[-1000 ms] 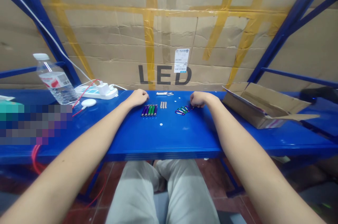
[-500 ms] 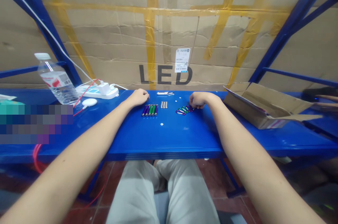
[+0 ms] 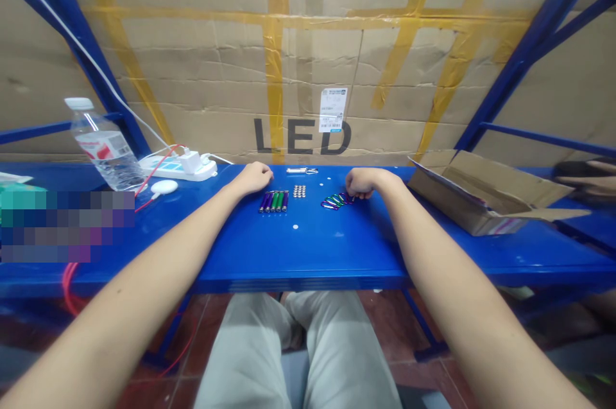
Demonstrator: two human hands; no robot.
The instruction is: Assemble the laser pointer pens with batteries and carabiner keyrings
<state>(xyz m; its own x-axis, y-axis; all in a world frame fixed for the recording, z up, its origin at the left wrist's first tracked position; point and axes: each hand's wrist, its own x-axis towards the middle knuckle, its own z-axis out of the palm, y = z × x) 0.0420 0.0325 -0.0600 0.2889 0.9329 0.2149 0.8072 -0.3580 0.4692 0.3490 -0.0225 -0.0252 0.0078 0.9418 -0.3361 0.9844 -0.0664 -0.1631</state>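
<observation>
My left hand [image 3: 256,178] rests on the blue table with its fingers curled in, and nothing shows in it. Just in front of it, several purple and green metal tubes [image 3: 273,201], like small flashlight bodies, lie side by side. To their right sits a small grid of round silver pieces [image 3: 299,191] that look like button cells. My right hand [image 3: 362,182] is closed over the right end of a row of purple and green carabiners [image 3: 335,201]; its fingertips are on the endmost one, partly hidden. A slim silver piece with a wire loop [image 3: 302,171] lies behind the grid.
An open cardboard box [image 3: 481,197] stands on the right. At left are a water bottle [image 3: 106,149], a white power strip [image 3: 180,168], a white round charger [image 3: 164,187] and a red cable [image 3: 71,287]. A taped cardboard sheet [image 3: 231,75] backs the blue table [image 3: 332,255].
Both hands stay in nearly the same place and pose. The tubes, silver pieces and carabiners have not moved. At the far right edge, another person's hand has shifted.
</observation>
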